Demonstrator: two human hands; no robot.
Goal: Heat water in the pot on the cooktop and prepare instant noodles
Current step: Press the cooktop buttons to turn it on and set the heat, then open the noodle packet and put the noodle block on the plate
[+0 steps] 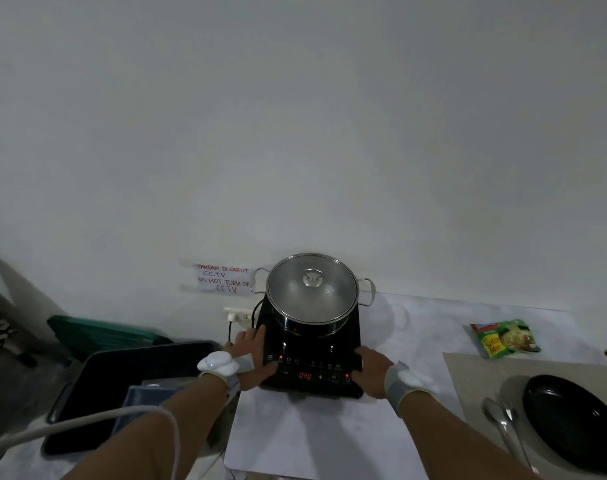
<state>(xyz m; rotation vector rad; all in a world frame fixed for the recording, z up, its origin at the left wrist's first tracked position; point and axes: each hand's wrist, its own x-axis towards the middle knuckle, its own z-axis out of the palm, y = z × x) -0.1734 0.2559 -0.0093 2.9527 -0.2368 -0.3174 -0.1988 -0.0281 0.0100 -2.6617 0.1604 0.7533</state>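
**Both hands laid on the cooktop, one pot on top**

One black induction cooktop (pixel 312 355) is seen on the white tabletop (pixel 312 434), and one round stainless-steel pot (pixel 311 294) is seated on its rear half, just in front of the wall. The pot is covered by one glass lid with a metal knob (pixel 312 277), and two loop handles are counted, one at each side. Red digits are lit on the control strip, along with two small red lamps.

The left hand (pixel 252 355) is laid against the cooktop's left edge, fingers (pixel 260 332) spread flat and open, nothing gripped. The right hand (pixel 371 367) is pressed on the front right corner of the panel, fingers likewise extended and holding nothing. Two wrist bands with white pods are worn, one per arm.

Off to the right, well apart from the cooktop, one green and yellow packet of instant noodles (pixel 504 337) is lying flat on the tabletop. Nearer the front, one black oval bowl (pixel 572 420) is set on a grey mat, with one metal spoon (pixel 496 415) and one metal fork (pixel 511 419) just beside it.
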